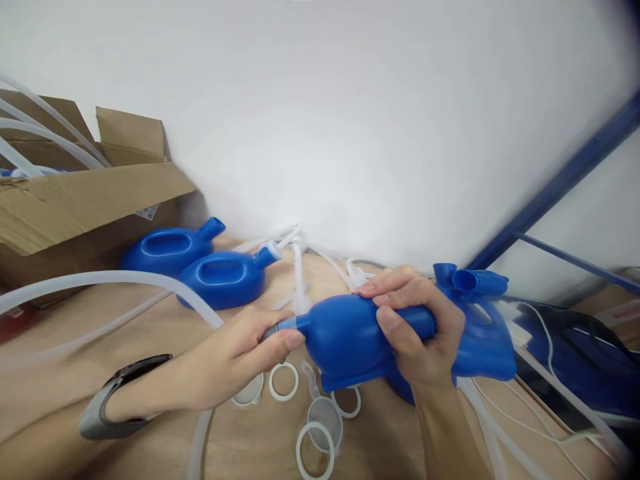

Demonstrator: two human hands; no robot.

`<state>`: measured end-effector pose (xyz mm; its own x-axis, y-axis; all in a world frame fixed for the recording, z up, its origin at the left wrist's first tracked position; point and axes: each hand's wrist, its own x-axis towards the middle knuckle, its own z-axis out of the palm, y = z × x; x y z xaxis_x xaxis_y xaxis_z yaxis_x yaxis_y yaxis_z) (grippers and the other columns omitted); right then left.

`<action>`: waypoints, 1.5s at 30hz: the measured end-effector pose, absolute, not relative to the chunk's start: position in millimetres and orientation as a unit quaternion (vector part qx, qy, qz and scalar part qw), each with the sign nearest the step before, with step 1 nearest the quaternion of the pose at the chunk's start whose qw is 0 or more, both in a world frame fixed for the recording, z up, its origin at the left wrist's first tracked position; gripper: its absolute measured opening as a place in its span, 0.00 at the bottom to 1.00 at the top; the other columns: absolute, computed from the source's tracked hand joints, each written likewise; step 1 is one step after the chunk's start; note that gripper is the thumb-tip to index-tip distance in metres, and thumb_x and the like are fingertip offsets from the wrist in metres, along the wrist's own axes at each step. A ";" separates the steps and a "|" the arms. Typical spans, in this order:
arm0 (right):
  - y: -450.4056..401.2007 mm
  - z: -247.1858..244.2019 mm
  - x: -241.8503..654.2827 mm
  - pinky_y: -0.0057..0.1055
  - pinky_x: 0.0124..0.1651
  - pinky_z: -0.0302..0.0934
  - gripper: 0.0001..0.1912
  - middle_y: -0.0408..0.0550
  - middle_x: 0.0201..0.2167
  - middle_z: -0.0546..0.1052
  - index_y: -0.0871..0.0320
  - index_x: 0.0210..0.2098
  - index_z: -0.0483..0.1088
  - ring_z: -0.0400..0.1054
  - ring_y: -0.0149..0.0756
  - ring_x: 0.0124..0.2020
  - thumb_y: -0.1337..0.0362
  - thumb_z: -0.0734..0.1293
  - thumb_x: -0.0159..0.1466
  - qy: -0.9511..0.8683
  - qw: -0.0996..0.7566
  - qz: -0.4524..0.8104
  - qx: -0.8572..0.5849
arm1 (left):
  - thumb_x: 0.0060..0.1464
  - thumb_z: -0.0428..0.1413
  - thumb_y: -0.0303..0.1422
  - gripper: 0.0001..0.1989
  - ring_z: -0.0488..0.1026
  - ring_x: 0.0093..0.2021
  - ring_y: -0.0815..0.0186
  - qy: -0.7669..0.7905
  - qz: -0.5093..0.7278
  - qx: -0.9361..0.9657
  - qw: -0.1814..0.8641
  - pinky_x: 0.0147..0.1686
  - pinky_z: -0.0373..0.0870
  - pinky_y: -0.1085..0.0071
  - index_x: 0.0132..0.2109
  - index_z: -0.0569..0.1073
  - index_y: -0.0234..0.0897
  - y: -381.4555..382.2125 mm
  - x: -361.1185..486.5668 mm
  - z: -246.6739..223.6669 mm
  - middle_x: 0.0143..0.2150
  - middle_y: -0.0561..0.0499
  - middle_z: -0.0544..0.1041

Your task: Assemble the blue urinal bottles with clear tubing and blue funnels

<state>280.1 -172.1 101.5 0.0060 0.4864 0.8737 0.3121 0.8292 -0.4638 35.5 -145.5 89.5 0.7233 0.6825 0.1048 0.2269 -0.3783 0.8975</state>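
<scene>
The cardboard box [100,197], upper left of the frame, contains tubing; its full contents are hidden by the front flap. The held blue bottle [345,337] is at lower centre. The right hand [425,320] is wrapped around its neck end; the left hand [245,363] pinches a tube [287,325] at its nozzle [302,324].

Status, as judged: the tube is at the nozzle, but full seating is unconfirmed. At centre left, the front bottle [220,297] has a white collar [273,250] and a tube at its neck; the rear bottle [135,252] has a bare, open neck, so fitting there appears outstanding. Cap discs [326,427] and rings [283,381] lie loose at bottom centre.

Not verifiable: the held bottle's mouth faces away; the left hand hides whether the pinched tube joins the long hose [125,277] at left.
</scene>
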 end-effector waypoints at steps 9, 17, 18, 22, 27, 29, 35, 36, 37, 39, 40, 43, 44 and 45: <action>-177.9 110.9 281.0 0.34 0.35 0.69 0.08 0.42 0.27 0.78 0.54 0.29 0.69 0.76 0.38 0.32 0.66 0.69 0.66 -0.726 0.546 0.105 -0.404 | 0.72 0.41 0.48 0.22 0.47 0.20 0.67 0.284 0.194 0.923 0.174 0.24 0.44 0.65 0.35 0.64 0.40 -134.1 38.9 73.6 0.20 0.57 0.56; -165.2 105.5 290.0 0.34 0.39 0.70 0.06 0.42 0.31 0.80 0.54 0.32 0.72 0.77 0.38 0.34 0.65 0.70 0.66 -0.709 0.568 0.057 -0.414 | 0.75 0.42 0.43 0.19 0.68 0.28 0.63 0.260 0.205 0.929 0.167 0.31 0.60 0.67 0.40 0.70 0.38 -115.2 40.9 77.1 0.30 0.51 0.73; -165.5 105.4 290.8 0.35 0.40 0.70 0.05 0.42 0.32 0.81 0.54 0.32 0.73 0.77 0.38 0.35 0.66 0.71 0.65 -0.708 0.577 0.035 -0.405 | 0.74 0.43 0.41 0.17 0.73 0.34 0.62 0.247 0.210 0.929 0.179 0.36 0.65 0.66 0.45 0.72 0.38 -114.7 39.2 79.6 0.35 0.49 0.77; -167.6 105.3 291.1 0.37 0.42 0.71 0.05 0.42 0.33 0.81 0.53 0.33 0.74 0.77 0.38 0.35 0.69 0.71 0.65 -0.697 0.600 -0.008 -0.393 | 0.71 0.46 0.35 0.18 0.76 0.51 0.56 0.234 0.226 0.926 0.191 0.55 0.69 0.59 0.60 0.73 0.41 -113.0 30.6 83.6 0.50 0.46 0.81; -165.7 104.4 288.7 0.38 0.42 0.72 0.05 0.43 0.32 0.81 0.53 0.33 0.74 0.77 0.39 0.35 0.69 0.71 0.65 -0.683 0.613 -0.006 -0.397 | 0.69 0.50 0.42 0.20 0.77 0.53 0.50 0.326 0.239 0.890 0.213 0.55 0.73 0.54 0.58 0.78 0.41 -113.8 21.3 81.6 0.55 0.44 0.81; -165.7 104.1 286.6 0.37 0.42 0.72 0.06 0.43 0.32 0.81 0.53 0.33 0.74 0.77 0.38 0.35 0.69 0.70 0.66 -0.686 0.614 -0.011 -0.389 | 0.68 0.53 0.45 0.23 0.75 0.59 0.48 0.321 0.256 0.888 0.207 0.59 0.72 0.52 0.64 0.75 0.42 -116.2 21.2 81.0 0.61 0.44 0.79; -168.4 103.6 278.4 0.38 0.40 0.73 0.06 0.45 0.33 0.82 0.54 0.34 0.76 0.78 0.40 0.35 0.72 0.71 0.64 -0.707 0.620 -0.031 -0.338 | 0.72 0.52 0.40 0.21 0.80 0.53 0.57 0.241 0.328 0.899 0.163 0.55 0.75 0.62 0.66 0.71 0.39 -123.6 33.4 80.3 0.57 0.44 0.81; -168.4 103.3 277.6 0.39 0.40 0.74 0.07 0.45 0.32 0.82 0.54 0.33 0.76 0.79 0.40 0.35 0.73 0.71 0.63 -0.709 0.625 -0.035 -0.325 | 0.73 0.50 0.40 0.20 0.81 0.46 0.61 0.237 0.309 0.903 0.181 0.49 0.76 0.65 0.65 0.72 0.39 -123.2 34.5 80.8 0.52 0.47 0.84; -168.2 103.0 277.2 0.39 0.40 0.74 0.07 0.45 0.32 0.82 0.54 0.33 0.76 0.79 0.40 0.34 0.73 0.71 0.62 -0.708 0.632 -0.040 -0.313 | 0.74 0.48 0.41 0.20 0.81 0.41 0.62 0.235 0.289 0.907 0.199 0.45 0.76 0.66 0.65 0.73 0.40 -122.2 34.8 81.8 0.48 0.48 0.84; -167.3 102.4 277.1 0.39 0.39 0.74 0.08 0.45 0.31 0.82 0.54 0.32 0.76 0.79 0.40 0.33 0.74 0.71 0.61 -0.702 0.646 -0.050 -0.296 | 0.75 0.47 0.43 0.21 0.80 0.40 0.62 0.237 0.259 0.910 0.219 0.43 0.74 0.67 0.64 0.73 0.39 -118.7 32.9 85.2 0.47 0.49 0.84; -166.7 102.1 277.3 0.39 0.38 0.74 0.08 0.45 0.31 0.82 0.54 0.32 0.76 0.79 0.40 0.33 0.74 0.71 0.61 -0.700 0.651 -0.053 -0.289 | 0.75 0.47 0.44 0.21 0.80 0.41 0.62 0.235 0.247 0.912 0.226 0.44 0.74 0.67 0.63 0.73 0.39 -116.6 31.1 87.6 0.47 0.48 0.84; -165.6 101.3 278.5 0.38 0.37 0.74 0.09 0.45 0.31 0.82 0.54 0.32 0.77 0.79 0.39 0.32 0.75 0.71 0.62 -0.705 0.652 -0.048 -0.273 | 0.75 0.47 0.44 0.19 0.80 0.41 0.62 0.211 0.202 0.920 0.263 0.42 0.73 0.69 0.56 0.76 0.38 -109.9 24.7 95.2 0.45 0.49 0.83; -165.5 101.2 279.0 0.38 0.37 0.74 0.09 0.45 0.31 0.82 0.54 0.33 0.77 0.79 0.39 0.32 0.75 0.70 0.62 -0.707 0.652 -0.044 -0.270 | 0.75 0.47 0.43 0.18 0.79 0.39 0.63 0.196 0.185 0.921 0.280 0.39 0.73 0.70 0.54 0.76 0.38 -108.1 23.0 97.1 0.43 0.50 0.82; -165.4 101.0 279.4 0.38 0.37 0.75 0.09 0.44 0.32 0.82 0.54 0.33 0.77 0.79 0.39 0.32 0.75 0.70 0.62 -0.708 0.652 -0.042 -0.267 | 0.74 0.47 0.43 0.17 0.79 0.37 0.64 0.181 0.173 0.922 0.295 0.37 0.72 0.71 0.52 0.76 0.38 -106.7 21.7 98.4 0.41 0.50 0.82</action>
